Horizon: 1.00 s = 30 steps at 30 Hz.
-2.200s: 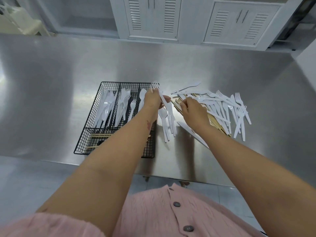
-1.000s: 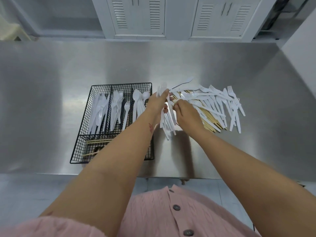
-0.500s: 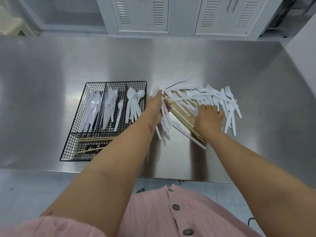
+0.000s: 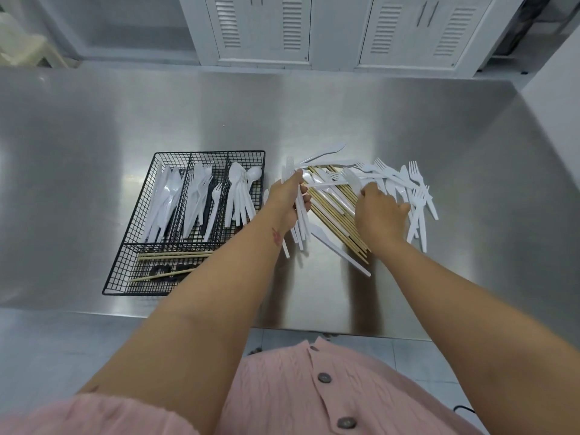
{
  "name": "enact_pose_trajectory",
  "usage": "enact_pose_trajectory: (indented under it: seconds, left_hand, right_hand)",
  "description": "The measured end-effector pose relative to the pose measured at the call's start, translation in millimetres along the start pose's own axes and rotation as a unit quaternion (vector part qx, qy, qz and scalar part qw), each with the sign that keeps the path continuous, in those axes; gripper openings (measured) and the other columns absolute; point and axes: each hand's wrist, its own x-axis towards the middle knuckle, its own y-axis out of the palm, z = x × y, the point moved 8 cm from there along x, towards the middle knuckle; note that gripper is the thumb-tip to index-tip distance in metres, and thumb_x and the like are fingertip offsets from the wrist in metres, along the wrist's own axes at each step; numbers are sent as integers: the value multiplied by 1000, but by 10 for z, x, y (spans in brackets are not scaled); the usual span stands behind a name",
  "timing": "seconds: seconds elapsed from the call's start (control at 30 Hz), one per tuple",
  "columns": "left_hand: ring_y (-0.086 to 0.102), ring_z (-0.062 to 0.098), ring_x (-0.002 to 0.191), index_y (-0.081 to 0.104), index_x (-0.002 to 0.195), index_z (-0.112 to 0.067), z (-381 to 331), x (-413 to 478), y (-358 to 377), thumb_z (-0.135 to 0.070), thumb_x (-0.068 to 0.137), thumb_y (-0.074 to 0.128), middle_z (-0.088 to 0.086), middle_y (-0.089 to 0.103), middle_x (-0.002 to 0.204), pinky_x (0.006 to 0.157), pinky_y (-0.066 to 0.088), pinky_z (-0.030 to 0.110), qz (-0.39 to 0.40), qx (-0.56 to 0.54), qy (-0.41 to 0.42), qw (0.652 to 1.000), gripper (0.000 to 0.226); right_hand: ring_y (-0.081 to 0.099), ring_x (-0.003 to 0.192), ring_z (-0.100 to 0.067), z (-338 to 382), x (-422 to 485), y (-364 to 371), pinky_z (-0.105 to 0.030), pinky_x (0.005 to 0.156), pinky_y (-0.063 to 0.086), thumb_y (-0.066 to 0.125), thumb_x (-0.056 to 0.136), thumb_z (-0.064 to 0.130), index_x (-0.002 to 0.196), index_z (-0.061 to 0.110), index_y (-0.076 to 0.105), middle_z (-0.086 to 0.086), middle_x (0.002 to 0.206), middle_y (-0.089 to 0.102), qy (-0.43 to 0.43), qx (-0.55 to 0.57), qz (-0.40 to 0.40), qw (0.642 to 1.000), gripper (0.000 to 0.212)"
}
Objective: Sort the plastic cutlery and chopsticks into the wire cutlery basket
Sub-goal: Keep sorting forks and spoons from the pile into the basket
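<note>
- Head view: one steel table (image 4: 470, 136) carries everything.
- One black wire basket (image 4: 125, 271) sits on it, split into four compartments: three long ones side by side and one crosswise at its near end.
- In the basket, the left long compartment holds white knives (image 4: 164, 199), the middle one forks (image 4: 197, 196) and the right one spoons (image 4: 238, 193). They overlap too much to count.
- The crosswise compartment holds a few basket chopsticks (image 4: 174, 255).
- Right of the basket lies one loose pile (image 4: 392, 180) of white cutlery, mostly forks.
- Between the basket and that pile lies a fan of loose chopsticks (image 4: 332, 218), too many to count.
- Just beside the basket's right wall, the left hand (image 4: 287, 202) grips a bundle of white pieces (image 4: 301, 227).
- Farther right of the basket, the right hand (image 4: 381, 216) rests on the pile with bent fingers; I cannot tell whether it grips anything.
</note>
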Motion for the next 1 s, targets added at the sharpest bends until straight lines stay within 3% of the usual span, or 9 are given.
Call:
enact_pose_trajectory:
  seconds: [0.07,0.13,0.23,0.37,0.53,0.7,0.8,1.0]
  left_hand:
    - [48,15,52,55,101,-7,11,-5,23,-29,94,65,4,49,67,51,48,26,6,0,1,1000,25]
    - [47,15,52,55,102,-8,21,4,32,-32,91,69,3,47,69,51,47,26,14,-3,4,1000,29]
    - [47,15,53,58,103,-10,13,7,63,-42,85,74,2,49,73,51,47,26,26,-3,11,1000,41]
    - [50,14,58,62,97,-13,21,21,119,-39,83,76,2,52,73,55,47,26,39,17,12,999,33]
    - [50,11,58,60,90,-14,25,68,131,-21,96,62,-1,69,65,55,43,23,10,19,14,1000,9]
    - [57,13,59,57,105,-11,1,115,69,-24,99,58,4,67,77,53,48,25,-23,-23,5,999,14]
    - [54,17,51,55,106,-7,9,146,85,-23,98,58,5,57,67,53,51,27,-25,-58,-9,998,18]
    - [48,14,48,55,95,-10,62,192,212,-26,96,60,2,51,63,52,47,25,-41,-72,-31,996,17]
  right_hand:
    - [61,78,-27,124,28,-18,-44,85,40,32,103,23,113,13,51,-4,90,66,-25,72,-2,997,23]
    - [59,74,-23,284,17,-23,-42,74,48,30,105,26,109,15,50,-3,89,63,-59,173,12,983,23]
    - [54,67,-21,490,-16,-50,-35,57,40,29,105,28,106,16,48,-1,81,58,-99,231,30,968,23]
    - [57,68,-26,580,-33,8,-43,61,46,28,105,27,100,12,47,-8,78,60,-105,259,74,957,24]
    - [54,69,-22,505,20,46,-39,62,43,29,105,26,98,13,46,-5,80,58,-82,296,85,948,23]
    - [56,99,-24,108,257,-15,-40,83,47,45,99,21,111,13,57,-5,106,62,-12,186,-14,982,19]
    - [47,118,-30,-164,396,65,-42,95,38,49,96,18,126,11,54,-10,126,55,38,101,-2,994,32]
    - [40,125,-33,-426,664,239,-43,101,33,47,97,22,134,7,48,-15,137,47,41,12,34,998,40]
